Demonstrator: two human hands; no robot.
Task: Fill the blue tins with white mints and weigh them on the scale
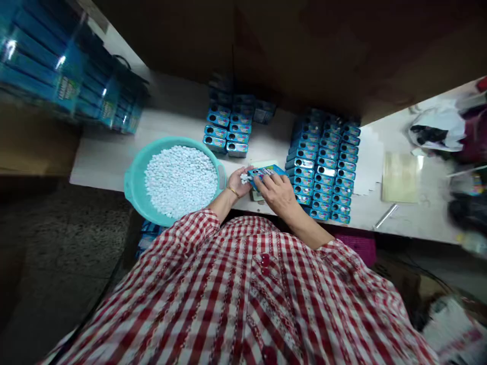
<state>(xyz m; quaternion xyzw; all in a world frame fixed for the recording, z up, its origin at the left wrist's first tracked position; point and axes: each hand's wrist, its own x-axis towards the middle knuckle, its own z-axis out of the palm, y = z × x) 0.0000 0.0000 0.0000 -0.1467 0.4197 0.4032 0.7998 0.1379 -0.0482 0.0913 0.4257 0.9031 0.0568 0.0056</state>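
Head view: your right hand [280, 195] was clamped around a small blue box [266, 172] just over the tabletop's [102, 157] near edge, between the teal basin [131, 185] heaped with white pellets [178, 177] and the rows of blue boxes [323, 167]. Your left hand [238, 183] had its grip pinched together on a few white pieces [244, 178], touching the box's left end. Judged step: feeding pieces into the box; a next move would call for a level, steady box and a gentle pinch so nothing spilled.
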